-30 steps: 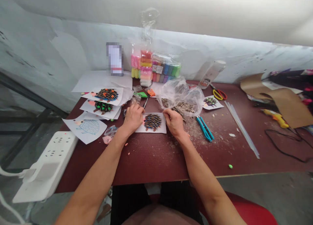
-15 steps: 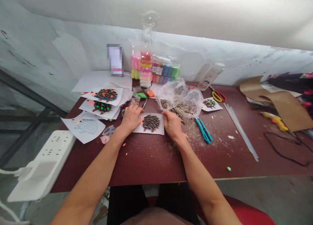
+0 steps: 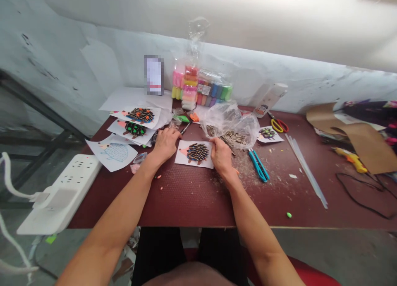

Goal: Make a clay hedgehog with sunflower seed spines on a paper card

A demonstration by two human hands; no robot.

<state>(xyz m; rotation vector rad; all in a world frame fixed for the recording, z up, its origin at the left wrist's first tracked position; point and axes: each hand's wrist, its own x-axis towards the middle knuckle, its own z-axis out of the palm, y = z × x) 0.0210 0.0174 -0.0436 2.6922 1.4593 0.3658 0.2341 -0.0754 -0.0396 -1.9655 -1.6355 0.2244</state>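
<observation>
A white card [image 3: 182, 159] lies on the table in front of me, bearing a hedgehog with a pink face and a spiny back of short brown sticks. My right hand [image 3: 222, 155] pinches its right edge between thumb and fingers. Just off the card's left side is my left hand [image 3: 167, 143], fingers bent and apart, with the fingertips partly hidden. Behind the right hand, a clear plastic bag [image 3: 221, 115] spills short brown sticks [image 3: 233, 137]. A pen-like tool [image 3: 186, 128] lies beyond the card, near the left thumb.
Hedgehog cards [image 3: 141, 114] and a blue hedgehog drawing [image 3: 115, 152] lie left, near a power strip [image 3: 66, 191]. Blue cutters [image 3: 259, 166], scissors [image 3: 279, 125], glue sticks [image 3: 305, 168] and a yellow glue gun [image 3: 355, 161] lie right. Coloured clay packs [image 3: 189, 87] stand behind.
My left hand has let go of the card's left edge and moved slightly away from it. The pink face now shows uncovered. My right hand keeps its pinch, and the view has shifted slightly.
</observation>
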